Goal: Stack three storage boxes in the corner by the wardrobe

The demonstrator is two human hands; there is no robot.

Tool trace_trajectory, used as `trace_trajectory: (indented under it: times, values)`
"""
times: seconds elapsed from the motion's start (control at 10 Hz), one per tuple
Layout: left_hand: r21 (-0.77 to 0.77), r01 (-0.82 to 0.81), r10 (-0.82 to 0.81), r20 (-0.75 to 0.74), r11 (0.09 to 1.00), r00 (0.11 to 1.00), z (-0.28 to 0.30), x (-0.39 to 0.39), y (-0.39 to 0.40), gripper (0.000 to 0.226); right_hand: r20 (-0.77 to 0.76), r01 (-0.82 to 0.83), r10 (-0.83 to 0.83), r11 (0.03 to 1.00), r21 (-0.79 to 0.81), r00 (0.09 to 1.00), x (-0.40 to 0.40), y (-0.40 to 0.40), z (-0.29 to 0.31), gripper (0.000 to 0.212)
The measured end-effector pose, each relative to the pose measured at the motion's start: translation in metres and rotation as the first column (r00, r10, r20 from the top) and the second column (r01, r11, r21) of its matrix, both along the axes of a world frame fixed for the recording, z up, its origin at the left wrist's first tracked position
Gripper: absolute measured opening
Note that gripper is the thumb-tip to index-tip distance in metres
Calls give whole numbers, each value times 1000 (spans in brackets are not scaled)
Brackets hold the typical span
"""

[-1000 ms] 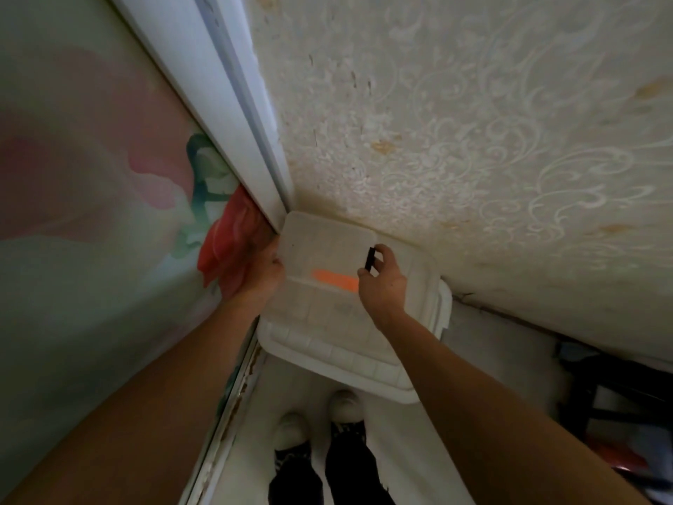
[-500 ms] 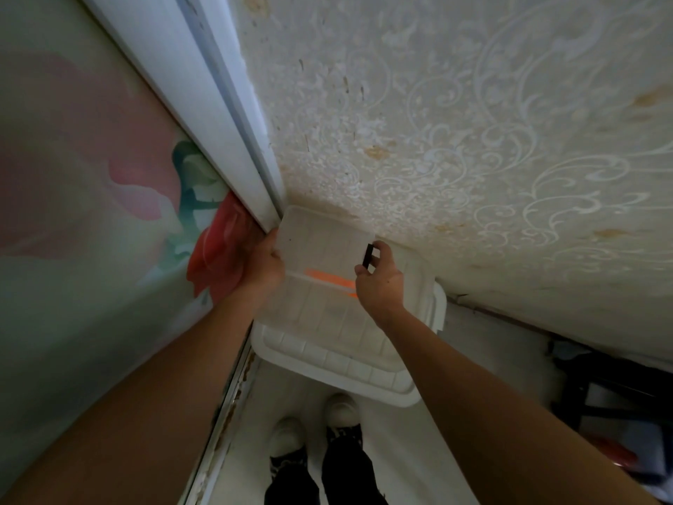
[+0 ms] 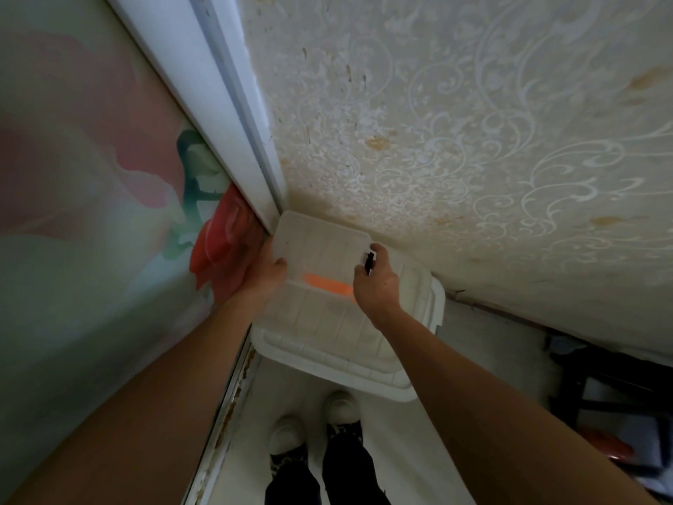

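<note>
a small translucent box [image 3: 320, 246] sits on top of a larger white box [image 3: 349, 362], both pushed into the corner where the wardrobe [image 3: 73, 176] meets the patterned wall [image 3: 455, 140]. the left hand [image 3: 266, 275] clasps the small box's left edge, thumb over the lid. the right hand [image 3: 378, 282] grips its right edge, fingers closed around a black clip [image 3: 368, 262] there. an orange strip [image 3: 327, 284] shows through the lid. white shoes [image 3: 313, 420] stand on the floor below.
</note>
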State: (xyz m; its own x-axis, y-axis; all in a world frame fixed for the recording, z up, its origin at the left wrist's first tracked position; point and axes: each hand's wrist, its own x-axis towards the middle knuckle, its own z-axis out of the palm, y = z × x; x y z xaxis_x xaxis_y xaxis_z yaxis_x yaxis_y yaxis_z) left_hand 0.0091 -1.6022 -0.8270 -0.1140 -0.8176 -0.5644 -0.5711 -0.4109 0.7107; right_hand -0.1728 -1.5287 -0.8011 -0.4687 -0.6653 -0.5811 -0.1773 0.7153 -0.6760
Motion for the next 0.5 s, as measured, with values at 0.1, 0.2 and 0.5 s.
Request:
trace_trajectory:
  times: [0.1,0.2,0.5]
  values:
    - [-5,-31,31,7,1000,999,7,-1,0,69,-7,-19,19,1000,15,1000,-1,1,2,53]
    - [-16,-38,37,-19,999,999,27,3,3,71,-20,-16,17,1000,14,1000,-3,5,13,56]
    - [-77,-137,132,-69,988,989,138,3,35,47,-119,-76,74,997,-10,990,-21,27,116,50]
